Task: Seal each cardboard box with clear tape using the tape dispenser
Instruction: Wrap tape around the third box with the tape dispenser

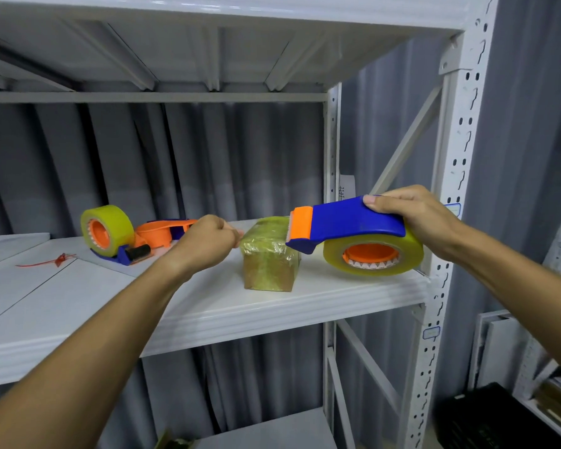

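Right hand gripped the tape dispenser just right of the box, while left hand, fingers curled, pinched at its left edge, probably the tape end, to keep it taut.

Blue/orange dispenser, yellowish tape roll, white shelf.

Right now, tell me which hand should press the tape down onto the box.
Left. The left hand is at the box's top edge, its fingers seemingly pinching the tape end. The right hand grips the blue tape dispenser and is better kept pulling it.
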The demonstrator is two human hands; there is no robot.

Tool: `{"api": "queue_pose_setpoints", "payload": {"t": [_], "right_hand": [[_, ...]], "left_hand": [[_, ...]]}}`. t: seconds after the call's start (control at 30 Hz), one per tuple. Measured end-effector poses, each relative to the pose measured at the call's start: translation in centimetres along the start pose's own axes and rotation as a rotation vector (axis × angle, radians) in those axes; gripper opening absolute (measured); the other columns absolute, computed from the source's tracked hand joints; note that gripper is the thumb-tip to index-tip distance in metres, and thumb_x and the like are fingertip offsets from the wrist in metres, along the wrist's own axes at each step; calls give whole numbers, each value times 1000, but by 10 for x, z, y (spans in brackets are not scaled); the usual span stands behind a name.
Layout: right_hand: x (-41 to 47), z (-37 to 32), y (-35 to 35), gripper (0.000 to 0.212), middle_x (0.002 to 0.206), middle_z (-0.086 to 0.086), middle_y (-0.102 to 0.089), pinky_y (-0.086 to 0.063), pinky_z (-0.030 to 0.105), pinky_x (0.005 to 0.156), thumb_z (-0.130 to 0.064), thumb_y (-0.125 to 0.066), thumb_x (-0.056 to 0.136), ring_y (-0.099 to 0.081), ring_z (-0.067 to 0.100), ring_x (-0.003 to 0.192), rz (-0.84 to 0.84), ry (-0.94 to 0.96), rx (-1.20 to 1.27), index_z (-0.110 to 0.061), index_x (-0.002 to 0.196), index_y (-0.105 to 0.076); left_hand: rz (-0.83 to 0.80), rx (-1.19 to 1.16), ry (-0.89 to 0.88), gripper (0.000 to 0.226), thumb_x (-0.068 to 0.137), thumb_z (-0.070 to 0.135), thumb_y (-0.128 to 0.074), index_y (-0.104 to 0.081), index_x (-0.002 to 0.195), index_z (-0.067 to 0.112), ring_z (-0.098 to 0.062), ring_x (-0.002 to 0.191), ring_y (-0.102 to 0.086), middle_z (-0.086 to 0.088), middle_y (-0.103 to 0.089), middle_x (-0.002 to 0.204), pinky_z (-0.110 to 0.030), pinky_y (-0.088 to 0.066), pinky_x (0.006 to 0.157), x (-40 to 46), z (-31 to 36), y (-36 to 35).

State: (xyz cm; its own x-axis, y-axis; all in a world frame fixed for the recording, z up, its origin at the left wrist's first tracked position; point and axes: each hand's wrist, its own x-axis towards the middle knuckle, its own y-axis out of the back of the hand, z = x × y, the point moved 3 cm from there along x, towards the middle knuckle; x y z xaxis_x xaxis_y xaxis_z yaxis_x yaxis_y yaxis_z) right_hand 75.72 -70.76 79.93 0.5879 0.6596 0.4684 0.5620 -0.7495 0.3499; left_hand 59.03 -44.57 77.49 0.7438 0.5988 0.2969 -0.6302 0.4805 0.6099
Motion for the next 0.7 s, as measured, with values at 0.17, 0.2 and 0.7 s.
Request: {"api": "queue_pose_setpoints", "payload": {"t": [0.17,0.2,0.7], "right_hand": [[11,1,-4,41,77,15,-75,-54,35,71,-38,-66,93,-70,24,67,15,-42,-72,-1,80,-75],[12,2,-5,43,78,16,-75,-54,36,72,-40,-66,93,-70,24,67,16,-50,-82,1,81,-75],[19,8,-5,42,79,12,-76,-56,32,68,-43,-64,93,-72,22,65,27,-123,-122,-3,83,-75]], "left_hand": [[-33,70,50,29,94,25,-59,-67,86,-1,-25,70,-50,-6,-55,72,-32,-41,69,10,-6,5],[-45,84,60,25,93,27,-59,-63,83,4,-23,69,-45,-5,-50,72,-33,-38,67,11,-7,5],[139,257,-844,40,98,-1,-57,-66,133,17,-6,129,-56,4,-65,134,-19,-41,110,10,-38,-25]]}}
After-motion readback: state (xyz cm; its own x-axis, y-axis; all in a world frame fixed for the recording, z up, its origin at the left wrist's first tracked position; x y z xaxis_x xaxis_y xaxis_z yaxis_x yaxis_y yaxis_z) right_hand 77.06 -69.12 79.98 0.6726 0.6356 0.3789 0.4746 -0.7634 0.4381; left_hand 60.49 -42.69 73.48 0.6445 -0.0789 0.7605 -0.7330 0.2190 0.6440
